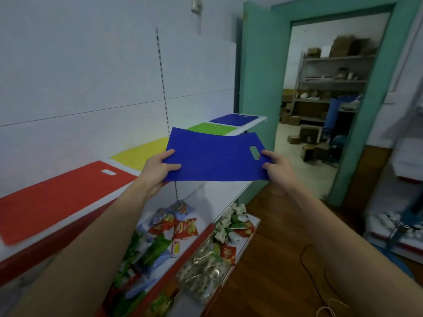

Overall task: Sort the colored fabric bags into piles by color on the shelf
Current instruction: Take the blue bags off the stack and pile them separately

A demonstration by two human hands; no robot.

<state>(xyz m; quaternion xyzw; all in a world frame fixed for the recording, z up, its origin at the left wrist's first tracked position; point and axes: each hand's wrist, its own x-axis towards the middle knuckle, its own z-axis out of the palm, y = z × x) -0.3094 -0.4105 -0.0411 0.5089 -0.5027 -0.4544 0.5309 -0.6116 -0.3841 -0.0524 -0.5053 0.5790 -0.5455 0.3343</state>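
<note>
Shelf [251,121]: white, runs along the wall on the left; four piles lie on it in a row.
Piles: red bag [57,202] nearest, then yellow bag [139,154], green bag [212,128], far blue bag [233,119] at the end.
Lower shelves: snack packets [174,227] heaped loose, below the hands.
Beyond: teal door frame [258,76], open; a rack [332,81] with boxes in the next room.
In the way: the held bag hides part of the yellow and green piles.
Blue bag [215,156]: held flat in the air above the shelf edge, handle slot to the right.
Left hand [158,172]: pinches the bag's left edge, thumb on top.
Right hand [278,167]: pinches the right edge beside the slot.
Arms: both stretched forward.
</note>
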